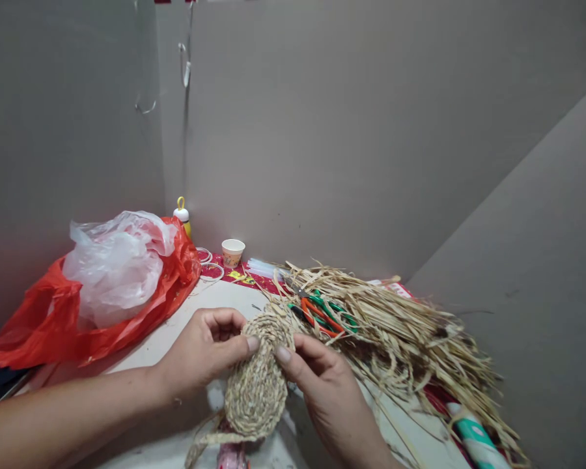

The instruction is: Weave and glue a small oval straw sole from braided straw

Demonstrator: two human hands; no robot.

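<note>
An oval sole-shaped piece of coiled straw braid (256, 391) is held up in front of me, its long side running away from me. My left hand (209, 345) pinches its upper left edge, thumb on top and fingers underneath. On the opposite edge, my right hand (322, 381) grips it the same way, its thumb pressing near the top. A loose tail of the braid (215, 440) hangs from the lower end toward the left. Below that end, a pinkish object (232, 454) shows only in part.
A large heap of dry straw (395, 332) covers the right side, with orange-handled scissors (322, 319) and green-handled scissors (344, 316) on it. A red plastic bag (39, 326), a paper cup (233, 254), a bottle (181, 213) and a green-white tube (476, 436) lie around.
</note>
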